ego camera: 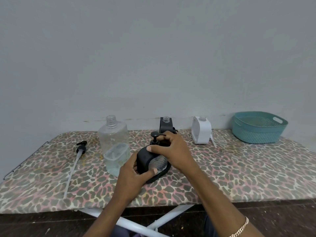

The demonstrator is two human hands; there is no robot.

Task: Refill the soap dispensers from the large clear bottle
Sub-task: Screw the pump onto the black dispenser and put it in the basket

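Note:
A black soap dispenser (145, 159) with a clear ribbed bottle inside and a black pump head on top stands at the table's middle. My left hand (135, 175) grips its lower front. My right hand (169, 151) wraps over its top by the pump. The large clear bottle (113, 134) stands uncapped just left of it, a little liquid at its bottom. Its black pump with a long tube (77, 159) lies flat on the left. A second black dispenser (166, 126) and a white dispenser (201, 130) stand open-necked at the back.
A teal plastic basket (258, 128) sits at the back right corner. The table (239, 177) has a leopard-print cover and ends against a grey wall. A white pump tube (213, 141) leans beside the white dispenser. White table legs show below the front edge.

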